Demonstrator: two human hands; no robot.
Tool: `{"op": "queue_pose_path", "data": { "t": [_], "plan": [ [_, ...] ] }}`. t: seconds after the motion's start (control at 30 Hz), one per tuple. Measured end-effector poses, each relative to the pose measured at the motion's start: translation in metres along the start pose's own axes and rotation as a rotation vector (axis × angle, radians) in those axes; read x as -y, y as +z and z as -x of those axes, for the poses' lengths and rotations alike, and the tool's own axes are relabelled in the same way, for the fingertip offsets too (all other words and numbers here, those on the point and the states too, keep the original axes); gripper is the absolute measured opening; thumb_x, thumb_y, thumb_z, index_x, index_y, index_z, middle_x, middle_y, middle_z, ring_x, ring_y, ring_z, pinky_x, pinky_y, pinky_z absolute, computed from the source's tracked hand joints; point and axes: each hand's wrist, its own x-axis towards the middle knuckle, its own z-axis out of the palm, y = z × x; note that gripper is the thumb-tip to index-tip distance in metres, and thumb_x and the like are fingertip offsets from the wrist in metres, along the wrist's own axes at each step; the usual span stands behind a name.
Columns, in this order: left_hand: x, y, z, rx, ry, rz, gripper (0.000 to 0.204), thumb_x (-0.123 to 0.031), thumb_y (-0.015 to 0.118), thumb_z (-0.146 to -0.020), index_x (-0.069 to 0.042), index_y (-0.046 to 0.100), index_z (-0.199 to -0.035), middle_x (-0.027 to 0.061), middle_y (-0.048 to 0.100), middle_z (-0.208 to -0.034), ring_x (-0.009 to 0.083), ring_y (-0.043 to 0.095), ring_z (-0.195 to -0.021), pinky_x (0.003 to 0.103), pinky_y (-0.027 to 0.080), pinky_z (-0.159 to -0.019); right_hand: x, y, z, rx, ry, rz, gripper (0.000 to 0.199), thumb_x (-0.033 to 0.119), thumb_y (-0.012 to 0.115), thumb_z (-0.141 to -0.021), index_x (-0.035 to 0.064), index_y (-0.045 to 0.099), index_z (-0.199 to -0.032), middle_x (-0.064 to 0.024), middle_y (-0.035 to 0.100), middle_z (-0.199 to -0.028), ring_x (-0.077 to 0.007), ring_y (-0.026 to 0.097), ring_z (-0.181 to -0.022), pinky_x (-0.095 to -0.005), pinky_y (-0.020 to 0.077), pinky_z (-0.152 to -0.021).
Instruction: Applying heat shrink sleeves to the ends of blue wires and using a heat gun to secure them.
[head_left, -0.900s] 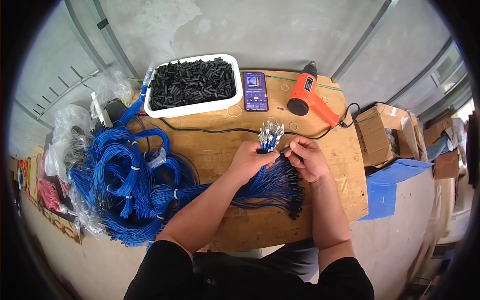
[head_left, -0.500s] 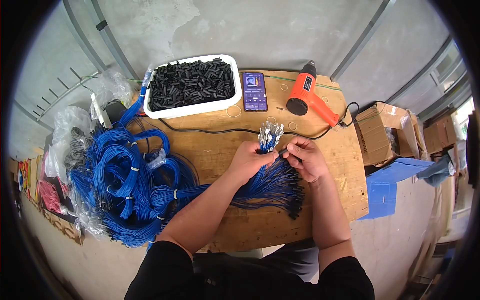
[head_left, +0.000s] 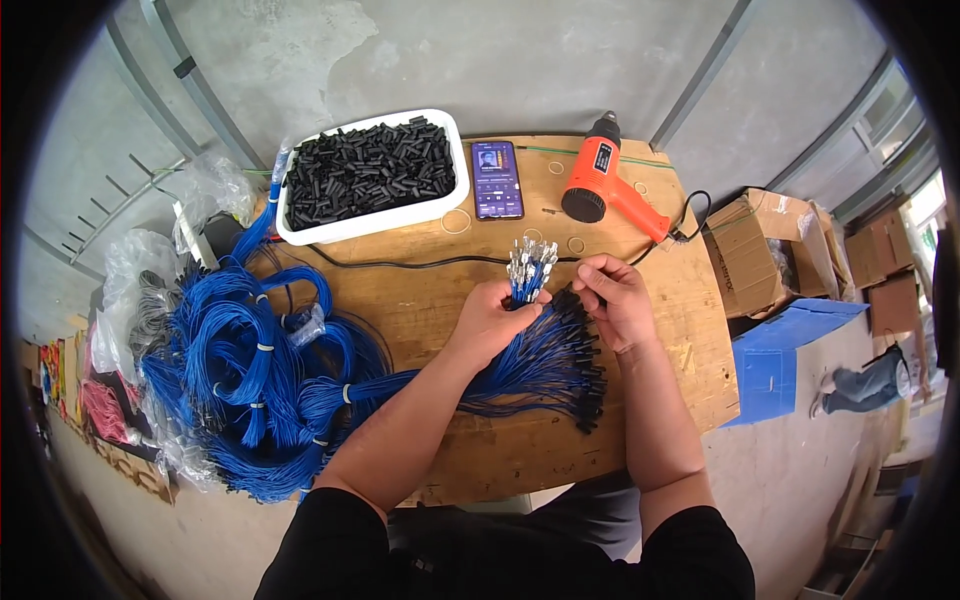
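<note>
A bundle of blue wires [head_left: 515, 362] is gripped in my left hand [head_left: 491, 318], its bare silvery terminals [head_left: 531, 266] standing up above the fist. Just right of those terminals, my right hand [head_left: 617, 303] is closed, thumb and forefinger pinched together. Whatever lies in that pinch is too small to make out. Below my hands, more wires of the bundle fan out across the table, ending in black sleeves [head_left: 590, 390]. Tied coils of blue wire [head_left: 245, 345] are heaped to the left of my left forearm.
A white tub [head_left: 464, 190] of short black sleeves [head_left: 370, 172], a phone [head_left: 497, 181] and an orange heat gun [head_left: 605, 178] lie along the wooden table's [head_left: 690, 340] back. Rubber bands and a black cord [head_left: 430, 261] lie nearer. Cardboard boxes [head_left: 745, 255] stand right; a person's legs [head_left: 865, 387] show beyond.
My right hand has moved up slightly, and the black sleeve seen at its fingertips no longer shows there. My left hand keeps its hold. The whole view has shifted a little.
</note>
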Motion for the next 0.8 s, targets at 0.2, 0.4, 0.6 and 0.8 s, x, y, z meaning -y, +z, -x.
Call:
{"op": "queue_pose_path", "data": {
  "t": [0.2,0.4,0.6,0.8],
  "plan": [
    [-0.007,0.002,0.001,0.044,-0.090,0.042,0.016,-0.005,0.072,-0.085,0.002,0.070,-0.100,0.0017,0.066,-0.078,0.0074,0.059,-0.069,0.023,0.047,-0.064,0.001,0.006,0.004,0.096,0.031,0.107,0.011,0.007,0.070,-0.091,0.0023,0.067,-0.101,-0.0028,0.066,-0.079,-0.0052,0.047,-0.057,-0.0178,0.0329,-0.049],
    [-0.009,0.003,0.000,0.085,-0.117,0.104,0.014,-0.004,0.073,-0.085,0.001,0.066,-0.095,0.0028,0.065,-0.076,0.0084,0.059,-0.067,0.024,0.048,-0.061,-0.001,0.005,0.004,0.112,0.042,0.112,0.008,0.009,0.070,-0.092,0.0032,0.067,-0.096,-0.0024,0.066,-0.079,-0.0052,0.047,-0.057,-0.0178,0.0323,-0.048],
    [-0.010,0.003,0.000,0.105,-0.151,0.073,0.018,-0.004,0.074,-0.084,0.002,0.066,-0.099,0.0042,0.065,-0.077,0.0093,0.060,-0.067,0.024,0.049,-0.061,0.001,0.005,0.005,0.086,0.063,0.094,0.008,0.009,0.070,-0.093,0.0022,0.066,-0.091,-0.0022,0.065,-0.078,-0.0049,0.046,-0.057,-0.0185,0.0325,-0.049],
    [-0.012,0.003,0.000,0.073,-0.177,0.165,0.018,-0.003,0.075,-0.084,0.002,0.066,-0.098,0.0053,0.066,-0.080,0.0104,0.060,-0.069,0.025,0.049,-0.062,-0.002,0.007,0.004,0.130,0.050,0.146,0.009,0.009,0.069,-0.093,0.0028,0.068,-0.087,-0.0008,0.064,-0.074,-0.0043,0.046,-0.056,-0.0190,0.0324,-0.049]
  ]
}}
